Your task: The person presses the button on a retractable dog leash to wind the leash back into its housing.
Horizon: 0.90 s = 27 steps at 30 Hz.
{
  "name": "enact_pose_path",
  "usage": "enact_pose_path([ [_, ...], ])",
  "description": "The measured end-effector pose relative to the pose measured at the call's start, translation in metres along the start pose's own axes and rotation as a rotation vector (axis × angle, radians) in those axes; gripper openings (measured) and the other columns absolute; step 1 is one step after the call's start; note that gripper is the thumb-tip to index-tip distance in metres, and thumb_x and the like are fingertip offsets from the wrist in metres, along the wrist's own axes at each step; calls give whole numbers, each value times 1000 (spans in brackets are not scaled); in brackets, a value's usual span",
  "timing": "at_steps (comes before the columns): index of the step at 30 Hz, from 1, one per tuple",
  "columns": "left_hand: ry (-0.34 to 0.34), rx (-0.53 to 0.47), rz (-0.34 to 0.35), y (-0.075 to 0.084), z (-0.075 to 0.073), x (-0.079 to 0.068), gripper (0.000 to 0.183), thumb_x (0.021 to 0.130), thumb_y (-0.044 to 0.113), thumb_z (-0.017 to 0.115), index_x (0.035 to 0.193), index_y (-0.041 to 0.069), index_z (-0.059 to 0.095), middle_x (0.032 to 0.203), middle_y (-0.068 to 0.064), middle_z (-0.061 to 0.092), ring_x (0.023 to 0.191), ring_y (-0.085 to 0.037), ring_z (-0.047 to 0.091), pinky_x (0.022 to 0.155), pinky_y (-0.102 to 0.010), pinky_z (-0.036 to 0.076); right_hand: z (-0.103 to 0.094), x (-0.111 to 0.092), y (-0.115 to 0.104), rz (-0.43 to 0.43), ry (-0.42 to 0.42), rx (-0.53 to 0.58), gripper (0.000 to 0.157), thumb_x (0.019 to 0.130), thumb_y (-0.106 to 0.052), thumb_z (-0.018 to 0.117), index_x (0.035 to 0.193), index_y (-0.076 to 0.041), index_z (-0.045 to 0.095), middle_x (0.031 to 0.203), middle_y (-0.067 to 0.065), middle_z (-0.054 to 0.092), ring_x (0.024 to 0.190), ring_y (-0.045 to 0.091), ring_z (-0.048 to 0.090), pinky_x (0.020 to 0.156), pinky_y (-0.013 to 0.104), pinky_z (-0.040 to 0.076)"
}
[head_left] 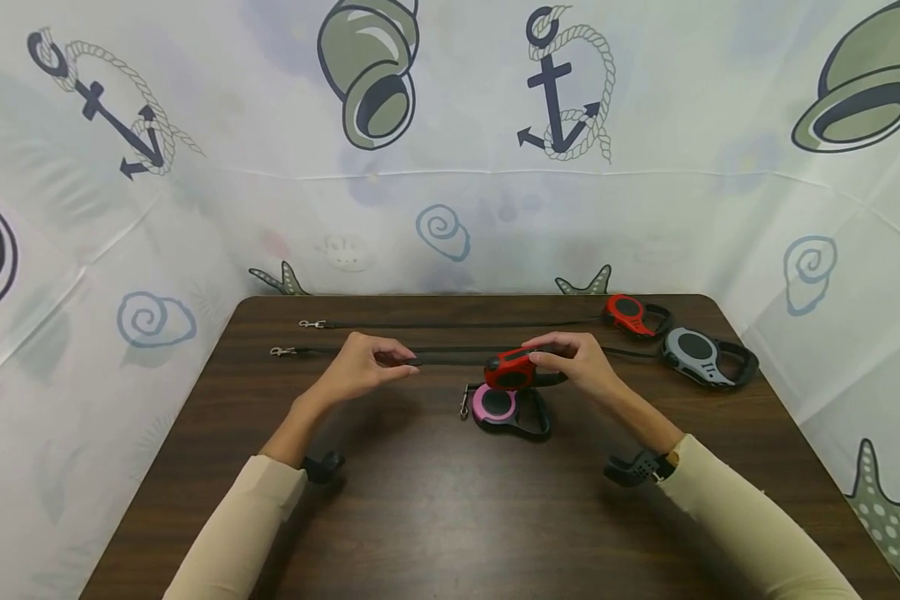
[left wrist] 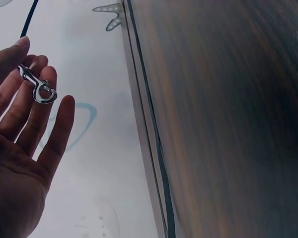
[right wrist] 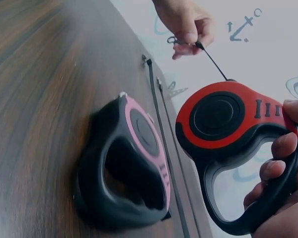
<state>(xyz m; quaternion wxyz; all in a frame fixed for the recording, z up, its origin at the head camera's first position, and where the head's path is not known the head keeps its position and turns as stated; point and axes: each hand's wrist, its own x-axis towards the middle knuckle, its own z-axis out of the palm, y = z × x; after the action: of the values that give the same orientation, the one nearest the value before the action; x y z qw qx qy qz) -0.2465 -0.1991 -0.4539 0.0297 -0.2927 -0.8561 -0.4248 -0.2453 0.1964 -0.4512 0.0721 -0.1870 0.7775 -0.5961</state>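
Observation:
My right hand grips a red and black retractable dog leash by its looped handle, raised above the table. From its casing a thin black cord runs left to my left hand. In the left wrist view, thumb and fingertips pinch the cord's end beside a silver snap hook, while the little finger stands apart. Just under the held leash, a pink and black retractable leash lies on the table, its metal clip at its left side.
Behind my hands, a second red leash and a grey leash lie at the table's back right. Their cords stretch left across the brown table, ending in metal clips. A patterned cloth hangs behind the table's far edge.

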Motion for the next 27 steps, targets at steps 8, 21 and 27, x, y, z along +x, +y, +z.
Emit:
enact_pose_path([
  [8,-18,10,-3,6,8,3,16,90,14,86,102,5,82,88,3,79,76,-9,73,70,-28,61,16,6,-4,-8,-19,27,29,101,-16,73,126,-3,76,98,5,71,78,19,49,66,28,41],
  [21,-34,-1,-4,14,18,8,14,89,15,88,101,8,83,89,4,80,75,-7,73,72,-28,61,40,12,-11,-39,-36,73,27,100,-14,74,124,-3,77,106,14,76,81,21,60,73,27,53],
  [27,-34,17,7,16,22,10,16,89,16,88,101,9,83,89,5,80,76,-5,73,73,-26,61,48,14,-13,-38,-48,99,28,100,-14,74,125,-2,76,116,16,76,89,22,63,79,30,53],
])
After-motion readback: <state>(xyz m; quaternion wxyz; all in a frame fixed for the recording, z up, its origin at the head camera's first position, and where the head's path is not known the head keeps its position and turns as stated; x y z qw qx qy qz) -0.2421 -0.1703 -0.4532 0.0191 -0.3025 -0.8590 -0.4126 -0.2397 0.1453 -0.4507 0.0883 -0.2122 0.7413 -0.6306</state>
